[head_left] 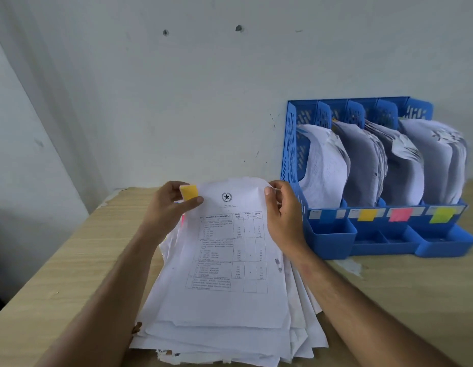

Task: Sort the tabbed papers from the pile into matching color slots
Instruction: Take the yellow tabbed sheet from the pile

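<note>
Where the wooden table (58, 260) comes closest, a big messy pile of white papers (217, 337) lies flat on it, near the middle. On top of the pile sits the top sheet (227, 260), printed with a table of words and a small star mark at its far end. A person holds this sheet by its two far corners. The left hand (169, 205) pinches the far left corner with thumb and fingers, right beside a yellow tab (189, 192) stuck on that corner. The right hand (283, 215) pinches the far right corner the same way. A bit of pink (182, 218) peeks out from under the sheet on its left side.

Farther back and to the right stands a blue file rack (293, 154) with four slots, each holding curved white papers. On its front strip are colour labels: a blue label (328, 214) on the left slot, then a yellow label (366, 215), a pink label (401, 214) and a green label (442, 215). Behind everything is a pale wall (177, 88).
</note>
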The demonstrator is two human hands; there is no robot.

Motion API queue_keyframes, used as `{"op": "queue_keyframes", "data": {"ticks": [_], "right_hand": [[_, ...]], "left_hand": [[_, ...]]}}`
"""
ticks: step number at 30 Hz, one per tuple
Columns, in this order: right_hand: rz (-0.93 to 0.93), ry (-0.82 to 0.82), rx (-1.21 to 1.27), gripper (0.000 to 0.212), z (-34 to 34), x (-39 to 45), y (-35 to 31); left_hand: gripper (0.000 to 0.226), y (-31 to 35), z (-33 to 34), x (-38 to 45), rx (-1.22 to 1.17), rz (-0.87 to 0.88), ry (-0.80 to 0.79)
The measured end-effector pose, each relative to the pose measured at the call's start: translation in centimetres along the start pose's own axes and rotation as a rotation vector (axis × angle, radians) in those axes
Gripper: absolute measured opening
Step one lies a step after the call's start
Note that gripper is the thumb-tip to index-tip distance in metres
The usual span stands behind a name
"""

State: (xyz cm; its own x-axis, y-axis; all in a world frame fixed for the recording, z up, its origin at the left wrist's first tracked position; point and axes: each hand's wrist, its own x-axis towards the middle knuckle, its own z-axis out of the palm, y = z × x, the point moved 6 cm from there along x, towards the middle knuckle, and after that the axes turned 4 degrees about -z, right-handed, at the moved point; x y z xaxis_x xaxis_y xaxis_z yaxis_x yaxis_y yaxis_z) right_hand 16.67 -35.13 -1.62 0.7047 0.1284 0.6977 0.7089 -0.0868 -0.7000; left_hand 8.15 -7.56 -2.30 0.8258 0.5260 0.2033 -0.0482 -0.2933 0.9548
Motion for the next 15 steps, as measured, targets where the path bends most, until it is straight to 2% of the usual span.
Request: {"op": "queue_keyframes", "data": {"ticks": [2, 6, 8, 12, 15], "right_hand": [[0.019, 0.031, 0.025, 0.003, -0.8, 0.6, -0.7], [0.067, 0.049, 0.112, 0.001, -2.6, 1.7, -3.0], [0.142, 0.036, 0.195, 0.008, -3.8, 2.4, -4.0], [0.335, -0.057, 0.325, 0.023, -6.9, 3.9, -4.6], [0.400, -0.199, 0.446, 0.020, -9.3, 3.8, -5.0]], "left_hand": [[0.040, 1.2, 0.0, -0.3, -0.099, 0.006, -0.029], [0.023, 4.7, 1.4, -0.8, -0.209, 0.031, -0.119], [0.019, 6.5, 2.3, -0.7, -0.224, 0.047, -0.144], [0.014, 10.5, 4.5, 0.3, -0.324, 0.099, -0.154], [0.016, 13.1, 6.6, 1.1, -0.364, 0.110, -0.148]]}}
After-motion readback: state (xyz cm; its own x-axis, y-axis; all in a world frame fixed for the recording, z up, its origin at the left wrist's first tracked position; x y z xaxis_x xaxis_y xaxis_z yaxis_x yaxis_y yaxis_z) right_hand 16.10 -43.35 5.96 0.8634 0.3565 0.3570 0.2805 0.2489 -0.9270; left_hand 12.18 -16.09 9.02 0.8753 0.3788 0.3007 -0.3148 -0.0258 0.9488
